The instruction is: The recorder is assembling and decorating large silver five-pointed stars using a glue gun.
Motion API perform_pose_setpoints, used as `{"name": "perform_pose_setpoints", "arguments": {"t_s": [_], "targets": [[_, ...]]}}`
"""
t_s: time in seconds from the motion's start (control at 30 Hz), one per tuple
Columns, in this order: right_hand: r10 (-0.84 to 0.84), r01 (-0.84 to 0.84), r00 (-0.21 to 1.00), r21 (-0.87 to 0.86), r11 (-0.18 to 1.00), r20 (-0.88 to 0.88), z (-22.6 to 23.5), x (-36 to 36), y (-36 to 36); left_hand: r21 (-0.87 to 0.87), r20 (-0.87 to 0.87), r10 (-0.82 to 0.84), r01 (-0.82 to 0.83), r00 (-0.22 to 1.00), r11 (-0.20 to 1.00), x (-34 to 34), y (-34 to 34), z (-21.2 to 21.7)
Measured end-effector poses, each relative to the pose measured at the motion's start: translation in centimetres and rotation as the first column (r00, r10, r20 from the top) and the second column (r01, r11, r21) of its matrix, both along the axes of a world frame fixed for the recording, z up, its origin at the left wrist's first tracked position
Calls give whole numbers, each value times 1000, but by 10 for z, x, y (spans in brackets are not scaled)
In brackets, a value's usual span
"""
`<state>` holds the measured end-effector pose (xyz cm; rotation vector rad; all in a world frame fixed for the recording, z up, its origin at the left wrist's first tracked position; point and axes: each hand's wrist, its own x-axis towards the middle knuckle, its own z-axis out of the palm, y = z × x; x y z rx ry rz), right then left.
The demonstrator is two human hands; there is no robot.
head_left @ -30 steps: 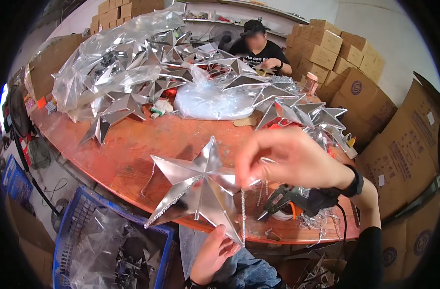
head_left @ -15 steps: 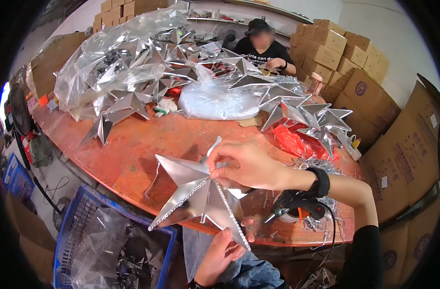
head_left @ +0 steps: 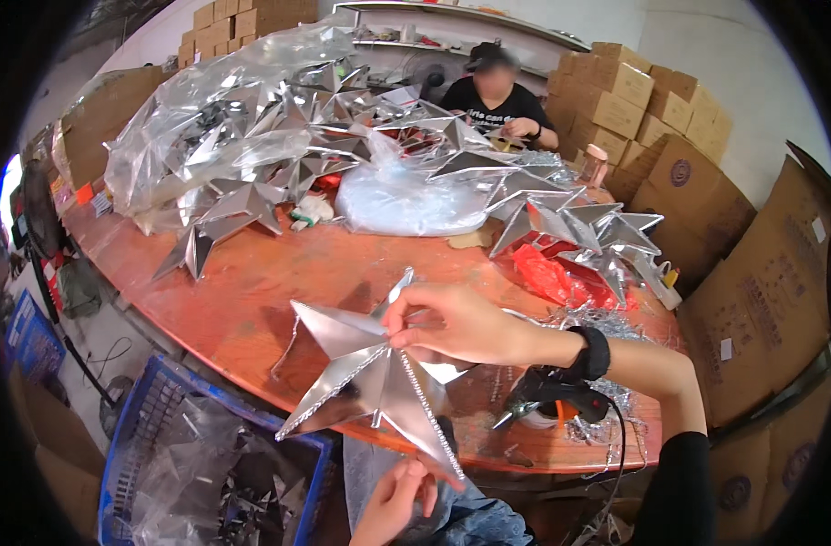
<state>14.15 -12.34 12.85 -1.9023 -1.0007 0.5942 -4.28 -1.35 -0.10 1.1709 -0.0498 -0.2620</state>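
A shiny silver five-pointed star stands tilted at the table's near edge. Thin silver beaded trim runs along two of its ridges, and a loose strand hangs by its left point. At the star's centre, where the trim lines meet, my right hand pinches with thumb and finger, hiding part of the upper points. My left hand is below, close beside the lower right point, its fingers curled together; whatever they hold is hidden. A black hot glue gun rests right of the star, under my right forearm.
Several silver stars and clear plastic bags cover the far table. A red bag and tinsel lie right. A blue basket stands lower left; cartons line the right. Another person sits opposite.
My left hand has moved down and left, off its earlier grip around the star's lower right point. The star and my right hand have shifted slightly left, the pinch staying at the centre.
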Motion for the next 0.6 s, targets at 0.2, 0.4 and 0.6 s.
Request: {"name": "perform_pose_setpoints", "arguments": {"t_s": [0.2,0.4,0.6], "targets": [[9,-14,999,117,993,37,-14,7,-9,562,334,100,-283,937,778,-24,18,75],[-16,4,997,165,986,75,-13,5,-9,384,923,-162,-867,350,319,18,20,70],[-24,7,996,189,982,84,-13,3,-4,476,879,-146,-854,454,208,37,16,70]]}}
